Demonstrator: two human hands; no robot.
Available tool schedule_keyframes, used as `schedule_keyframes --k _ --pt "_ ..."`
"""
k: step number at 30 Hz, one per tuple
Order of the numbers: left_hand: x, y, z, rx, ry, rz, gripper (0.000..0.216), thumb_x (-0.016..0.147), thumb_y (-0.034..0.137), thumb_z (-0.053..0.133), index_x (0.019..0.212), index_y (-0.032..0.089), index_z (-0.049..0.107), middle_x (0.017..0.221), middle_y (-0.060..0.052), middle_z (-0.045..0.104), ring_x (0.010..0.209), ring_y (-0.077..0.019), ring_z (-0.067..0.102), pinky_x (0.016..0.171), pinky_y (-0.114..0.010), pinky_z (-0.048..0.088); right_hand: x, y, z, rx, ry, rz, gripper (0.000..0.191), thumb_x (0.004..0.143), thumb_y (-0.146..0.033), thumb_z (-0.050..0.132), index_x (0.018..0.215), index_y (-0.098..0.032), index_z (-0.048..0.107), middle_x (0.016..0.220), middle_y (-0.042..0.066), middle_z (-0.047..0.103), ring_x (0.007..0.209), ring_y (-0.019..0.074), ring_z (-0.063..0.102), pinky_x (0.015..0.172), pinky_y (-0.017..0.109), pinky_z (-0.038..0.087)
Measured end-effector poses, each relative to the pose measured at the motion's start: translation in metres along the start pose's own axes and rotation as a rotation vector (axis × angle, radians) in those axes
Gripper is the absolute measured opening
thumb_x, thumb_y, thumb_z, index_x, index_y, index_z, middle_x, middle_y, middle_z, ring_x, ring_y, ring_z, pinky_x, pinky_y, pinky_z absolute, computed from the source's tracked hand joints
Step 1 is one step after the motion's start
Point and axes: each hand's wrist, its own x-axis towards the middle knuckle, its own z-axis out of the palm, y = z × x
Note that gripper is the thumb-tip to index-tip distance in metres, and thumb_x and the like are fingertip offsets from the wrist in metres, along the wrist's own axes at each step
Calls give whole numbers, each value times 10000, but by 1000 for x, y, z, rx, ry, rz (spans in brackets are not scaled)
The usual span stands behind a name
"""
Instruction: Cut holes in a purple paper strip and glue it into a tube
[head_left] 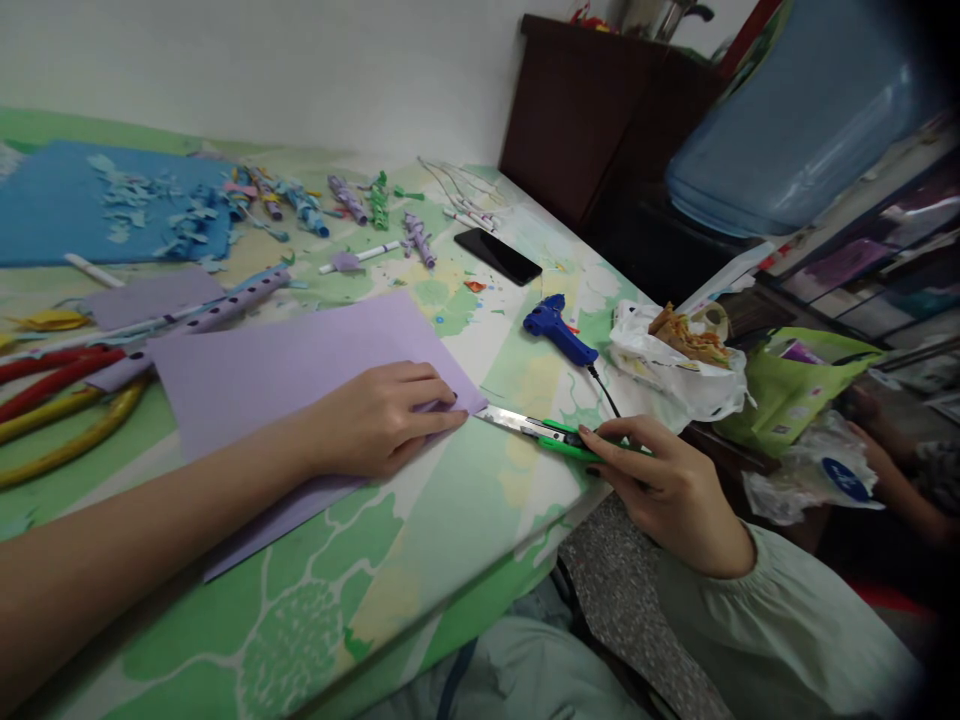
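A lilac paper sheet [285, 375] lies on the green-patterned table [420, 560]. My left hand [382, 415] rests on the sheet's right corner, fingers curled and pressing it flat. My right hand [664, 485] grips a green utility knife [551, 433] by its handle. The knife's long metal blade points left and its tip meets the paper's corner beside my left fingertips.
A blue glue gun [559, 328], a black phone [497, 255], a white bag of food [679, 355], a blue foam sheet [82, 205] with scraps, rolled paper pieces [345, 200], red and yellow tubes [56, 395]. A dark cabinet [592, 100] stands behind the table's right edge.
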Motion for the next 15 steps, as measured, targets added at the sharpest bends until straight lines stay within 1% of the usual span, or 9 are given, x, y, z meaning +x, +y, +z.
schedule_keyframes --k 4,8,15 --pt "0 0 0 -8 -19 -4 270 881 134 501 1113 121 640 996 -138 680 938 -250 587 805 -405 516 1 -1 0 6 3 -12 281 872 -83 559 1131 -121 662 994 160 621 857 220 605 664 345 531" --pt "2 0 0 0 -53 -8 298 887 143 483 1145 112 627 992 -147 671 916 -257 577 784 -415 512 2 -1 -1 6 -14 -17 274 871 -89 563 1122 -127 666 988 155 625 852 225 608 665 352 533" --pt "2 0 1 3 -38 -8 287 881 135 486 1122 107 641 980 -150 672 913 -257 571 781 -412 510 3 -1 -2 5 -7 -31 270 871 -78 553 1110 -101 675 980 168 626 856 232 608 667 359 529"
